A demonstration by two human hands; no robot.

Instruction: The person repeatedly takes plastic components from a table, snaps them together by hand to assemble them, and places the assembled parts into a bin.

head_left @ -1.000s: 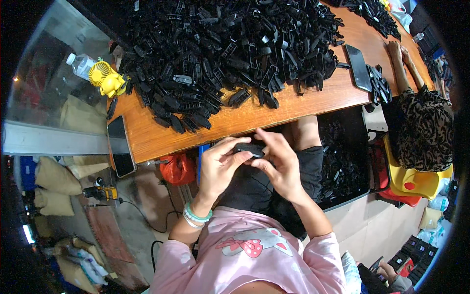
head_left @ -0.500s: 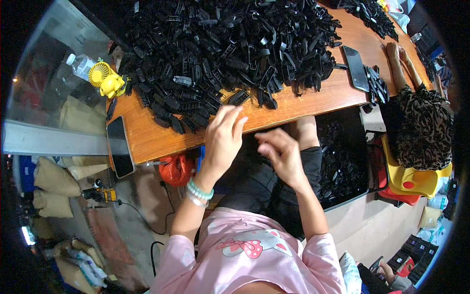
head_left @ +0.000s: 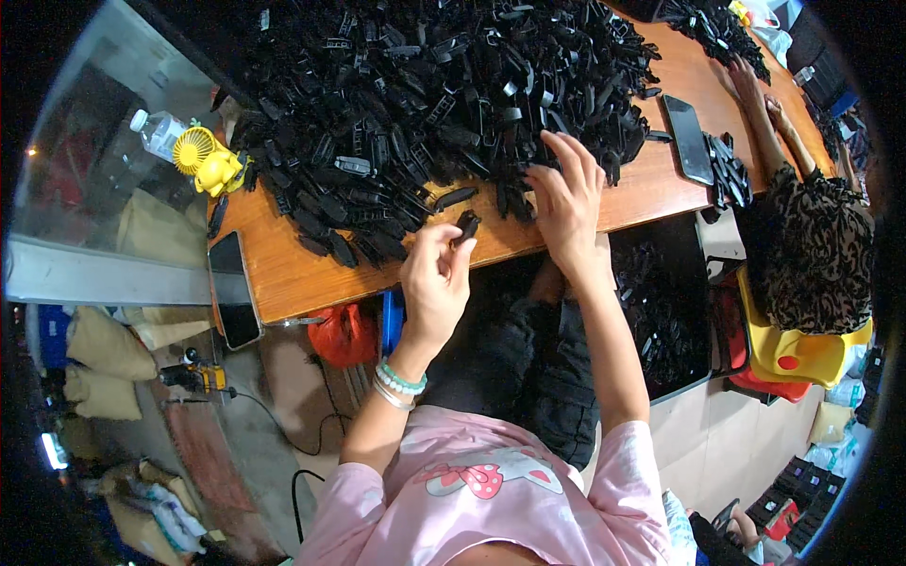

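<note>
left hand (head_left: 435, 288), nearly closed, now pinches small black plastic piece (head_left: 467, 224), seemingly freshly picked | right hand (head_left: 568, 217), loosely open, no hold visible, newly at 2 o'clock by black-plastic-parts heap (head_left: 396, 104)

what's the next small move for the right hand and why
Probably the right hand should pinch one piece from the pile of black parts: it looks open and no piece shows in its grasp, its fingertips are at the pile's near edge, and the left hand holds a small black part.
</note>
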